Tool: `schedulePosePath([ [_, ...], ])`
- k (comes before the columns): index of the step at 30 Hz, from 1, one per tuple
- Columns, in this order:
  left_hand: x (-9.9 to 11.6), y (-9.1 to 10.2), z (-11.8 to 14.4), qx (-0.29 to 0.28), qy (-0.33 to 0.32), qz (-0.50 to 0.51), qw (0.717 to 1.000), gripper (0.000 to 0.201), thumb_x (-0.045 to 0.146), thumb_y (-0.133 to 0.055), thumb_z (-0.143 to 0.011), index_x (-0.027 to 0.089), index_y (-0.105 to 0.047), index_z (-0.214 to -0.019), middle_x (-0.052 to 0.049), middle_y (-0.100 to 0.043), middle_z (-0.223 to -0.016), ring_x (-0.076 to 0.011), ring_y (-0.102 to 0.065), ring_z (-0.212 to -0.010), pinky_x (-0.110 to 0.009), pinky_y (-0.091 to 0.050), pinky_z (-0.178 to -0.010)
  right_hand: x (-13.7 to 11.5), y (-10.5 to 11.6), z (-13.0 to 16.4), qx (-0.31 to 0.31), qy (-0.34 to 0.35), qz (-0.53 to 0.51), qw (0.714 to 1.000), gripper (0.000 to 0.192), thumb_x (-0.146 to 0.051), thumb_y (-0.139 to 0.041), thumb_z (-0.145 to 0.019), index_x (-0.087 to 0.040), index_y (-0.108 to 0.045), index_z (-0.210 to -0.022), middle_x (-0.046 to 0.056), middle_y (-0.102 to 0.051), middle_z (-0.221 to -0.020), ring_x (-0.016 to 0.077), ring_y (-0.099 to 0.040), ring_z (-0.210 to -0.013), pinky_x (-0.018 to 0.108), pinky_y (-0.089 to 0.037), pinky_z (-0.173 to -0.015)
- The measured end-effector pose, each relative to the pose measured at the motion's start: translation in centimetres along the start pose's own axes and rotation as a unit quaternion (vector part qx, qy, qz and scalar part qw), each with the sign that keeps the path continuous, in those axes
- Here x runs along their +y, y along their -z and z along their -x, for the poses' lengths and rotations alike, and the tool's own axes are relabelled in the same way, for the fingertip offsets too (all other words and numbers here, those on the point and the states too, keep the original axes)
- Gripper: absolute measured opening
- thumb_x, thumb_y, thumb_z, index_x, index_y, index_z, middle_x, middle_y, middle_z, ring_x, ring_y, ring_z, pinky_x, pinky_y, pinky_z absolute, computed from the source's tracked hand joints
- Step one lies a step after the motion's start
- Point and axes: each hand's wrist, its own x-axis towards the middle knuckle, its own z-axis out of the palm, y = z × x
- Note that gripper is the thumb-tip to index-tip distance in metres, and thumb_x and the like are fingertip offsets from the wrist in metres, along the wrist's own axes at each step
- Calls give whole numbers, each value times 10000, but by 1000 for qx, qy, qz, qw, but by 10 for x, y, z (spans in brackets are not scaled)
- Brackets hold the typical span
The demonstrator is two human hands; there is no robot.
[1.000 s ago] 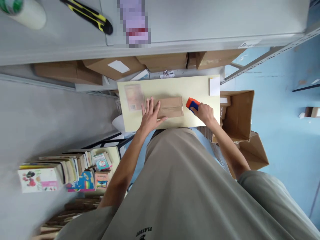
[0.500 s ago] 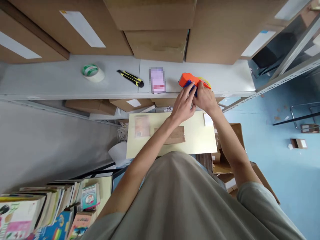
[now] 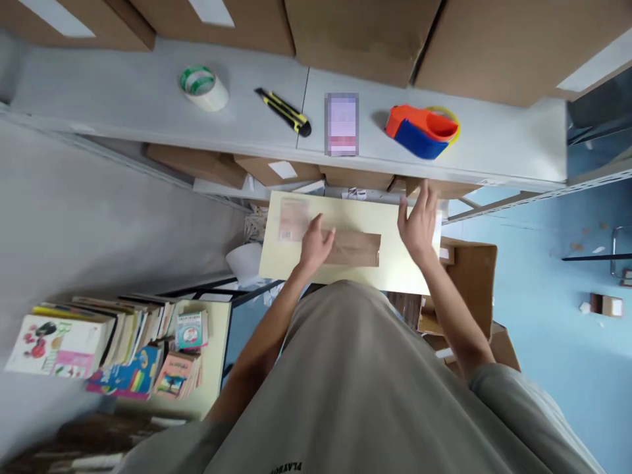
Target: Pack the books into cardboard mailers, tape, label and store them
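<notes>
My left hand (image 3: 316,246) is over the pale yellow table (image 3: 405,276), at the left end of a flat brown cardboard package (image 3: 356,249). Its fingers are apart; whether they touch the package I cannot tell. My right hand (image 3: 417,220) hangs above the table's right part, just below the shelf edge, fingers stretched and holding nothing. On the grey shelf (image 3: 247,138) beyond it lies an orange and blue plastic object (image 3: 419,131) with a yellow ring behind. A blurred-out pinkish rectangle (image 3: 342,124), a black and yellow utility knife (image 3: 283,112) and a tape roll (image 3: 204,89) lie left of it.
Large cardboard boxes (image 3: 360,36) line the back of the shelf. A clear plastic packet (image 3: 295,220) lies on the table's left part. Books (image 3: 123,336) are stacked at lower left. An opened carton (image 3: 469,276) stands right of the table, on the blue floor (image 3: 538,296).
Both hands have come off the orange and blue object, which stays on the shelf. My left hand moved down and left to the package; my right hand drew back. The view has shifted.
</notes>
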Motion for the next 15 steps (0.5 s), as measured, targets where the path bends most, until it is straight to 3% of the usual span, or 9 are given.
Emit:
schedulePosePath([
  [3,-36,-3,45,1,111,14,994,644,643,-591,-1176,178,-692,-1610,-231,-823,-1510,-398,-796,-1440,-563,-636,-1251,2,-41,87,-165,-94,-61,980,874,-649,-279,-1225,-30,-390,-1832,382,-620,-1711,480,-649,-1591,632,-577,-1269],
  [6,-33,-17,67,-24,154,11,988,701,716,-705,-1108,181,-725,-1561,-218,-877,-1371,-415,-841,-1321,-504,-662,-1152,-9,-71,132,-252,-159,-86,951,899,-696,-317,-1217,-44,-401,-1830,356,-741,-1590,472,-756,-1459,564,-634,-1170],
  [10,-16,-30,61,-18,197,-21,980,851,780,-895,-946,145,-741,-1493,-252,-875,-1326,-479,-828,-1285,-514,-653,-1082,-25,-86,136,-236,-187,-27,953,946,-701,-471,-1190,-73,-323,-1882,365,-634,-1736,483,-739,-1496,555,-623,-1177],
  [13,-21,-28,47,-41,215,-21,976,562,722,-870,-990,196,-788,-1170,-188,-872,-1075,-441,-835,-1151,-462,-634,-993,-22,-86,131,-236,-196,-23,952,876,-631,-465,-1201,-110,-361,-1897,331,-717,-1655,438,-793,-1396,516,-638,-1117],
  [15,-32,-22,41,-65,206,0,976,443,657,-808,-1051,240,-709,-937,-113,-797,-889,-367,-813,-1006,-408,-609,-919,-14,-83,129,-240,-194,-53,950,817,-568,-338,-1226,-83,-432,-1876,297,-822,-1494,377,-834,-1259,462,-648,-1051],
])
